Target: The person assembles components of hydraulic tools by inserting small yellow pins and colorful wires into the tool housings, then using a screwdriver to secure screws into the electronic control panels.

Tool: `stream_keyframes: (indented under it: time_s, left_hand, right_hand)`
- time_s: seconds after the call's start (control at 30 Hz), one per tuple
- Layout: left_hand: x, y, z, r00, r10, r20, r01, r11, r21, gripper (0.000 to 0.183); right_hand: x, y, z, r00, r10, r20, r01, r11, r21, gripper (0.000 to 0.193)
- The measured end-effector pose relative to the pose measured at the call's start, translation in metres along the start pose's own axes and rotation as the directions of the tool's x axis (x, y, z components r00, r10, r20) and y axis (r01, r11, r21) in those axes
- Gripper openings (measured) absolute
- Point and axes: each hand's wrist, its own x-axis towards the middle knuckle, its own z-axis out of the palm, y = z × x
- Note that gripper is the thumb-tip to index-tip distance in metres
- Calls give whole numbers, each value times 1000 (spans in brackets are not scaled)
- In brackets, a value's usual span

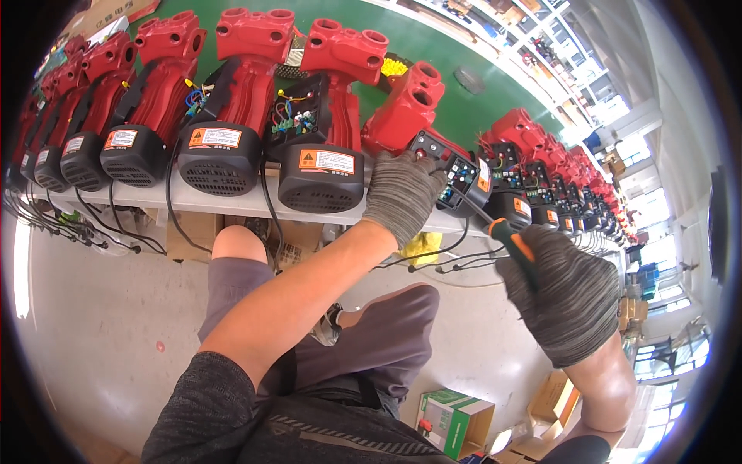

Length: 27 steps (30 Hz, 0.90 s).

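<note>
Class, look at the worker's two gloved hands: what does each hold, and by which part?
The right hand grips a screwdriver by its orange-and-black handle. The left hand clasps the red pump at its black terminal box.

Along the front edge of the green surface (456, 100), red pump units (232, 100) stand shoulder to shoulder, leaving no gap between them from the left of the frame to the far right. Dangling black cables (124, 232) hang below the edge at the left. Behind the row, at upper centre, the surface is open. Below the edge, the grey floor (100, 325) at lower left gives free passage; cardboard boxes (456, 421) crowd the lower right.
</note>
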Motion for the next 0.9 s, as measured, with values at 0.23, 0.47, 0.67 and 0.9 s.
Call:
stream_keyframes:
  time_s: [0.23,0.47,0.67,0.9]
  left_hand:
    - [1,-1,-3,1000,4,-7,-4,1000,2,26]
    - [0,-2,0,999,17,-50,-18,999,-38,24]
    - [-1,-7,-5,996,2,-87,-1,1000,12,23]
    - [6,8,-3,999,48,-24,-50,997,-61,24]
  right_hand:
    - [15,-5,-9,970,-241,18,239,947,-215,32]
    - [13,-10,-8,982,-138,132,158,974,-161,25]
    - [23,-14,-14,958,-121,259,130,991,-18,30]
    - [10,-9,-13,938,-19,346,119,955,-270,32]
